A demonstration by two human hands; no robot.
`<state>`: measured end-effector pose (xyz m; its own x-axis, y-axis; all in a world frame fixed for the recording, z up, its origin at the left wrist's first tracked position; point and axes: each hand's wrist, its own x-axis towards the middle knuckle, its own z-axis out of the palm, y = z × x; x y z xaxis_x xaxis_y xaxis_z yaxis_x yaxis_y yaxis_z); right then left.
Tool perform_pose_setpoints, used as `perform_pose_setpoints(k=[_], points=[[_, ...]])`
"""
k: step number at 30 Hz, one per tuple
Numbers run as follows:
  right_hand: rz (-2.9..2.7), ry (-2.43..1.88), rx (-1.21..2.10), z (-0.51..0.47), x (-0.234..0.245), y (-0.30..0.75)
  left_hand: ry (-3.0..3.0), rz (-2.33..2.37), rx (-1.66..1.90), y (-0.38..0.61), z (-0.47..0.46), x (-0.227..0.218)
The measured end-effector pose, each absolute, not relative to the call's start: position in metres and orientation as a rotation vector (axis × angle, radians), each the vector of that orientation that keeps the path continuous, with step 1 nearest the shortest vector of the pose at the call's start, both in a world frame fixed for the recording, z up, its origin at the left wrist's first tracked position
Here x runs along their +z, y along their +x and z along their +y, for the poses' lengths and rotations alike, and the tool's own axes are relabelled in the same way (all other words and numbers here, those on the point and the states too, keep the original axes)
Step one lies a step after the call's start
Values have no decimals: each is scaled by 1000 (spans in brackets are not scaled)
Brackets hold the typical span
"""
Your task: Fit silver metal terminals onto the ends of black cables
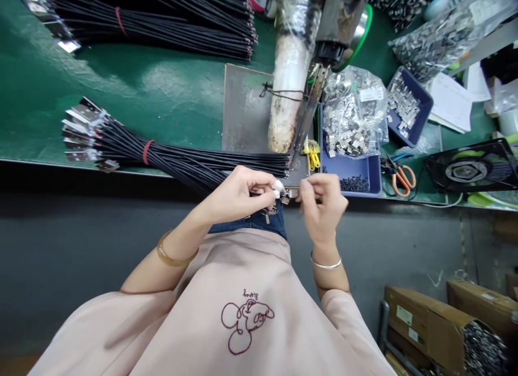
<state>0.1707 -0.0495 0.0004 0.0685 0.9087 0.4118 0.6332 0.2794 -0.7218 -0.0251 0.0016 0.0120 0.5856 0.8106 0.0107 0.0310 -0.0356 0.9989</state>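
Note:
My left hand (246, 191) is closed in a pinch, with white covers on its fingertips. Small shiny metal connector pieces (285, 196) show at those fingertips, and a few more hang just below the palm. Level with it, my right hand (322, 203) pinches one end of a thin straight rod-like piece (294, 188) that reaches toward the left fingertips; its kind is too small to tell. Behind both hands, a bundle of black cables (210, 157) lies along the table edge, tied with a red band (148, 151) and ending in metal connectors (87, 132) at left.
A second cable bundle (162, 25) lies at the back left. A wrapped white pole (283, 106) and a metal arm stand over a grey plate (243, 111). To the right are a blue tray (374, 176) of small parts, orange-handled pliers (403, 180) and a black fan (469, 168).

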Motion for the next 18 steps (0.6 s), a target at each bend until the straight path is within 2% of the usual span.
perform_pose_setpoints(k=[2,5,10,15,18], points=[[-1650,-1401,71,-55,4,171,1421,752,775,-24,1,13],[-1878,-1341,-112,-59,8,167,1388,721,793,-22,2,15],[-1998,-1304,-184,-50,3,157,1402,708,774,-22,3,14],[-1955,-1380,-13,-48,0,160,1468,759,784,-21,2,7],[-2032,-1397,-36,-50,6,164,1502,789,824,-18,1,4]])
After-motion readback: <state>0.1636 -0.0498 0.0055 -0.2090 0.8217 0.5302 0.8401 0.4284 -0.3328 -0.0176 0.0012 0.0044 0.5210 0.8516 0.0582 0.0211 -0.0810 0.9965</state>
